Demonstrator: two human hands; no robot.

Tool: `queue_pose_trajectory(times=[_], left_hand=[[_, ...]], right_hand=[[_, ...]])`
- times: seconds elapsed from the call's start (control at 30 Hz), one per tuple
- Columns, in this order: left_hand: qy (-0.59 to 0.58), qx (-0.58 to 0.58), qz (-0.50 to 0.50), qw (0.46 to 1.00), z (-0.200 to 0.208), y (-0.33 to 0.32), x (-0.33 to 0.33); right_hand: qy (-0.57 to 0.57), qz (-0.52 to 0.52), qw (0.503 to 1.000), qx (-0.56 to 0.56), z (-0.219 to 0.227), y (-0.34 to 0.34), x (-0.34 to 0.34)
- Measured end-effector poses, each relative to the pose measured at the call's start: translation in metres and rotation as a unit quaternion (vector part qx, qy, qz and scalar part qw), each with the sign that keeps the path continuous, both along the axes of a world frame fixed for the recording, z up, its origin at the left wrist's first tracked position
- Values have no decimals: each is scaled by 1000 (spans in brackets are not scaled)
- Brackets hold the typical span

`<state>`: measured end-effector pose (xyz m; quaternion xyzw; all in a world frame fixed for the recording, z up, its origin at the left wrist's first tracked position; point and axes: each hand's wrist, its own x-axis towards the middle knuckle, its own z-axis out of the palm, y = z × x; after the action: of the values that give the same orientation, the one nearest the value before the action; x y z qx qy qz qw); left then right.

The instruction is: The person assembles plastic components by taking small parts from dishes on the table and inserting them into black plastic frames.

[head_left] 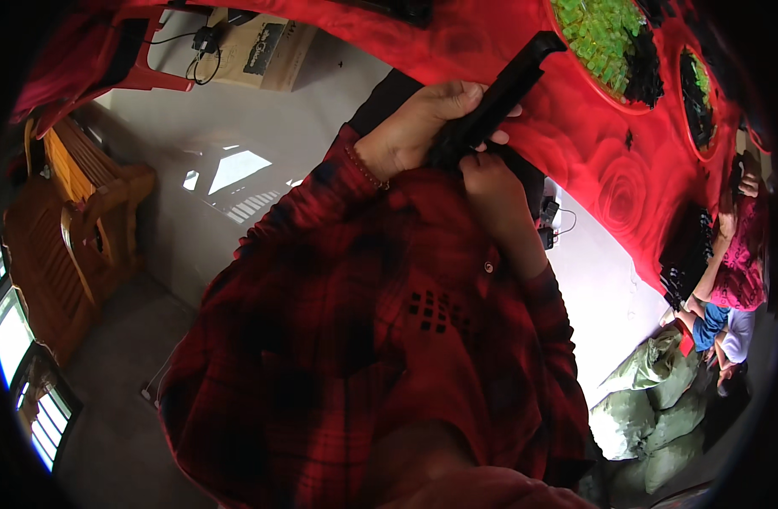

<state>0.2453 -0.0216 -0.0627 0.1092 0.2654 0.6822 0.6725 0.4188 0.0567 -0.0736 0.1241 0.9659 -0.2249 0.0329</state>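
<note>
A long black plastic bar (509, 85) with a hooked far end slants up and away over the near edge of a red table. My left hand (423, 123) is closed round its lower half, thumb on top, with fingertips showing on the far side. At the bar's lower end my right hand (489, 182) is closed, its fingers bent in against the bar. Whether anything small is also in that hand is hidden. Beyond the bar stands an orange-red basin (586, 82) with green translucent pieces (597, 38) and black pieces (647, 75) in it.
A second basin (687, 127) with similar pieces stands to the right on the rose-patterned red tablecloth (622, 191). Black parts (688, 242) lie near the table's right end, by a person in a pink-red top (739, 263). Full sacks (660, 407), a wooden chair (92, 191) and a cardboard box (253, 55) surround me.
</note>
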Motion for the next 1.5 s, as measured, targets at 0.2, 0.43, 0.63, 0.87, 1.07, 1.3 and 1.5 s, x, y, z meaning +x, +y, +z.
queue_pose_trajectory(times=[0.2,0.43,0.63,0.87,1.07,1.3,1.5], left_hand=[[-28,-29,1,999,-12,-2,6],[-67,-30,17,997,-2,4,-4],[-102,-52,26,993,2,9,-7],[-129,-61,21,990,2,20,-10],[-113,-67,10,991,6,37,-11],[-135,-67,42,988,6,37,-22],[-125,-74,40,989,4,42,-25]], right_hand=[[-24,4,1000,1,3,6,10],[-106,-50,980,-158,15,20,2],[-177,-38,952,-248,35,34,3],[121,-315,836,-433,80,84,3],[229,-274,934,18,75,173,-50],[221,-204,930,213,68,199,-87],[156,-229,934,224,58,204,-120]])
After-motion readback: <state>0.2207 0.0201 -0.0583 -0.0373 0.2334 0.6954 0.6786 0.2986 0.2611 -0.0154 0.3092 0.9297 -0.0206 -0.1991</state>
